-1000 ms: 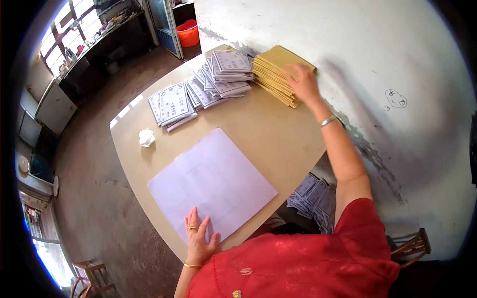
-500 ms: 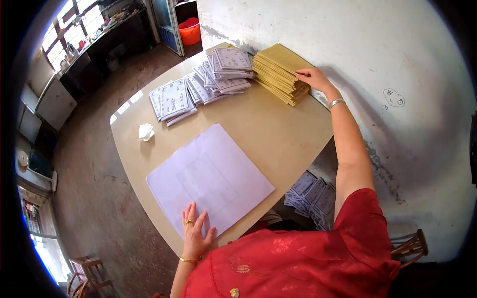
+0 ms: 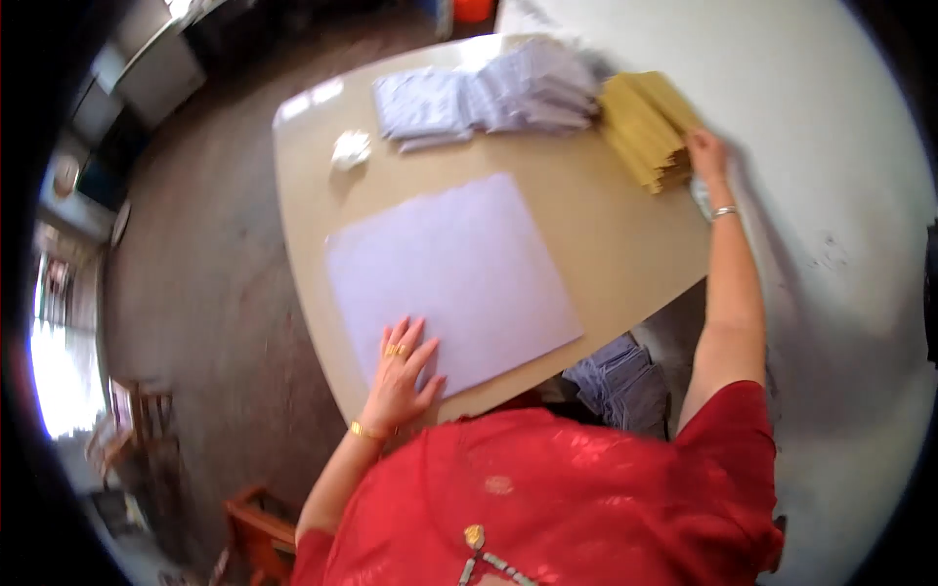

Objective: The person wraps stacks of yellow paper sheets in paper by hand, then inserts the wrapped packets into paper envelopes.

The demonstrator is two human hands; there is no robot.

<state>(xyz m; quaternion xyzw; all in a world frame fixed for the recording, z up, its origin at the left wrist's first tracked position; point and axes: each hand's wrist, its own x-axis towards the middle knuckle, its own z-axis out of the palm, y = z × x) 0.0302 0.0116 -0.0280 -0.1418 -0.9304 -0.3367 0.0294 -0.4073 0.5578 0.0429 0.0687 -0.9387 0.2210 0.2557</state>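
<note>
My left hand (image 3: pixel 405 371) lies with spread fingers on the near left corner of a large white sheet of paper (image 3: pixel 459 273). At the right end of the table, the closed fingers of my right hand (image 3: pixel 707 156) pinch the right edge of yellow paper (image 3: pixel 669 98) at the top of a thick yellow stack (image 3: pixel 630 127). The held part looks raised from the rest. Motion blur hides whether it is one sheet or more. Folded printed papers (image 3: pixel 532 88) lie in piles left of the yellow stack.
A crumpled white paper ball (image 3: pixel 352 149) sits on the tan table (image 3: pixel 625 244) at the left. More printed papers (image 3: pixel 620 381) are piled below the table's near right edge. A white wall (image 3: pixel 831 195) runs along the right. A wooden chair (image 3: pixel 259 527) stands at lower left.
My view has swung, so the table appears higher and further right. My right hand stays at the yellow stack and its top paper now looks lifted. My left hand remains on the white sheet.
</note>
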